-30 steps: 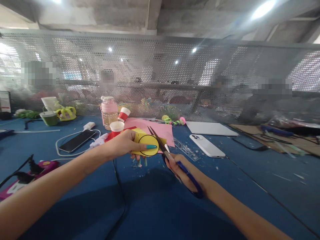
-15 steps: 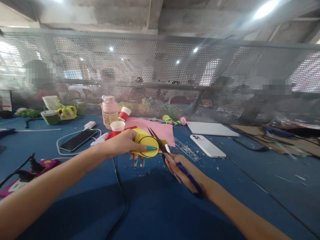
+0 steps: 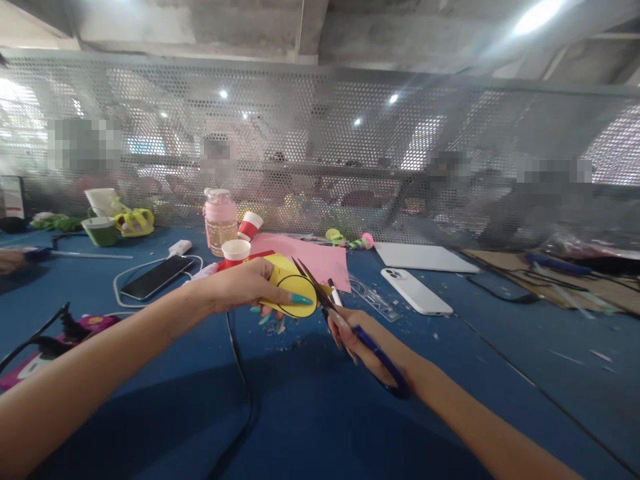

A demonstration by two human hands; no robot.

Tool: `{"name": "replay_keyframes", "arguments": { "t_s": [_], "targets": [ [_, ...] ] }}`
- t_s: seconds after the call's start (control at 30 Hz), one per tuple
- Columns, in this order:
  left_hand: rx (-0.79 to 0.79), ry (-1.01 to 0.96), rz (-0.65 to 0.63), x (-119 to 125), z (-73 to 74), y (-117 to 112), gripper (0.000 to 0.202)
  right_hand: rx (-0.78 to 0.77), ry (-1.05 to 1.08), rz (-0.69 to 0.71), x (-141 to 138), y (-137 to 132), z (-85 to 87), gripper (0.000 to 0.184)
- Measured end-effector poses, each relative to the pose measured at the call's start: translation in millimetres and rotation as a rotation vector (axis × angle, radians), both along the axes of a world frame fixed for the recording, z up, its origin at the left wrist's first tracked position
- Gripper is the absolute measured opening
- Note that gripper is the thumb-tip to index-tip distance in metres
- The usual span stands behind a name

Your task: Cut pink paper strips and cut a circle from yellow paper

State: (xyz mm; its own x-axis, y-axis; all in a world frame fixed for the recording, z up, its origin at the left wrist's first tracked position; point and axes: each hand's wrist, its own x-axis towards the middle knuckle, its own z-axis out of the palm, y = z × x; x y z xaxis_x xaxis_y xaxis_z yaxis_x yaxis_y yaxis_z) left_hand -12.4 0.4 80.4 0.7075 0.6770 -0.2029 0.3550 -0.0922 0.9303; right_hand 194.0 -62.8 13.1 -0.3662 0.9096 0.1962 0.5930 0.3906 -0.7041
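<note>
Yellow paper [image 3: 289, 308] with a black circle drawn on it is pinched in my left hand [image 3: 255, 287], thumb on top and fingers underneath. Its right side is cut close to the drawn line. My right hand [image 3: 357, 333] grips scissors [image 3: 379, 353] with blue handles. The blades are parted and lie at the paper's right edge, pointing up and left. Behind the paper, a pink sheet [image 3: 320, 257] lies on the table with a white pen [image 3: 334, 292] near its front corner.
Red-and-white paper cups [image 3: 235, 251] and a pink bottle [image 3: 221, 220] stand behind my left hand. A black phone [image 3: 157, 277] with a cable and a purple power strip [image 3: 95, 325] lie left; a white phone [image 3: 416, 291] lies right. A perforated screen [image 3: 310, 147] borders the table.
The scissors blades have opened a little wider against the paper, and the paper has turned slightly in my left hand. A person's hand has come into view at the far left edge.
</note>
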Motion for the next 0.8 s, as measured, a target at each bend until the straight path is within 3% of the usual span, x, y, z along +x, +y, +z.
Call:
{"name": "replay_keyframes", "arguments": {
  "t_s": [0.57,0.7,0.8],
  "targets": [
    [0.024,0.019,-0.012,-1,1.5,0,0.020,0.008,0.039,0.036,-1,-5,4.4,0.050],
    [0.057,-0.020,0.112,3,1.0,1,0.019,0.024,0.077,0.016,1,0,-0.7,0.054],
    [0.069,-0.183,0.243,11,-8.6,-1,0.029,0.060,0.148,-0.028,-1,0,-2.0,0.054]
  ]
}}
